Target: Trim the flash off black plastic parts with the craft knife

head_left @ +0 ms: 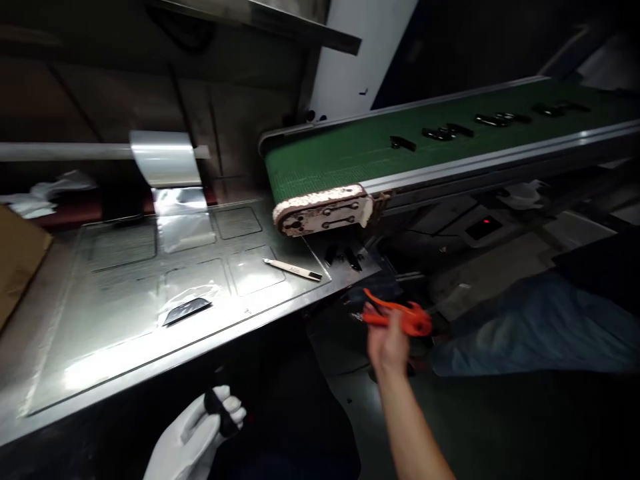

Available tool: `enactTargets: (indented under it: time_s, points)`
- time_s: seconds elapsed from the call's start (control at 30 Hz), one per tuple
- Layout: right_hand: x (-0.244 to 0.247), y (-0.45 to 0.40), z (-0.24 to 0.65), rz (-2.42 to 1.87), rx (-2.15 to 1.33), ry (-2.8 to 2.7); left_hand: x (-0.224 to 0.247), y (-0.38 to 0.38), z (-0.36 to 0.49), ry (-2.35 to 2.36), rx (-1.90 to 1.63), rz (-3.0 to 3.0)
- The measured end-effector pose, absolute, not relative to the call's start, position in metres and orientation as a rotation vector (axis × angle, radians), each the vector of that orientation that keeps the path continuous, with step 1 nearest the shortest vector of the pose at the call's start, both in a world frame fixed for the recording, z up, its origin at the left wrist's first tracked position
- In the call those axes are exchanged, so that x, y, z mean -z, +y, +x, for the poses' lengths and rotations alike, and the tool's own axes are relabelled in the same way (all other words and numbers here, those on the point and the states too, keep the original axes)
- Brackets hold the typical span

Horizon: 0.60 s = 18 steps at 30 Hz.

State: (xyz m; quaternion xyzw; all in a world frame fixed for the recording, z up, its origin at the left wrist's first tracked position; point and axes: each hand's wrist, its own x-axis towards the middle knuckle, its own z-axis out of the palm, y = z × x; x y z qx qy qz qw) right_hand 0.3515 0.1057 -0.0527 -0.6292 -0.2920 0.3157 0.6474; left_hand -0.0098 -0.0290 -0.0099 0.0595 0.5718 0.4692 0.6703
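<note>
My left hand (200, 430), in a white glove, pinches a small black part (221, 412) in front of the table edge. My bare right hand (389, 340) is wrapped round an orange-handled tool (397, 319), which is slightly blurred, below the conveyor's near end. On the glass-topped table (125, 327) lie a pair of tweezers (293, 269) and a flat black piece (187, 311) on clear film. Small black parts (344, 257) rest at the table's right corner.
A green conveyor belt (340, 153) carries several black parts (447, 131) toward the upper right. A film roll (165, 159) hangs on a bar behind the table. A cardboard box (17, 257) stands at left. A person's jeans-clad leg (530, 327) is at right.
</note>
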Motion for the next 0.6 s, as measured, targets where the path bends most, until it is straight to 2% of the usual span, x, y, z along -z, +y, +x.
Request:
enactTargets:
  time_s: [0.1, 0.23, 0.33, 0.43, 0.6]
  points:
    - [0.024, 0.057, 0.384, -1.442, -0.663, -0.737, 0.049, -0.03, -0.016, 1.171, -1.084, 0.144]
    - [0.014, 0.016, 0.366, -1.855, -1.204, -1.755, 0.114, -0.03, -0.024, 1.227, -1.067, 0.018]
    - [0.016, 0.014, 0.315, -1.897, -1.342, -2.321, 0.14, -0.028, -0.023, 1.253, -1.049, 0.029]
    - [0.012, 0.03, 0.284, -1.867, -1.36, -2.458, 0.149, -0.026, -0.022, 1.262, -1.05, 0.112]
    - [-0.002, 0.052, 0.281, -1.817, -1.448, -2.501, 0.157, -0.017, -0.033, 1.438, -0.966, 0.395]
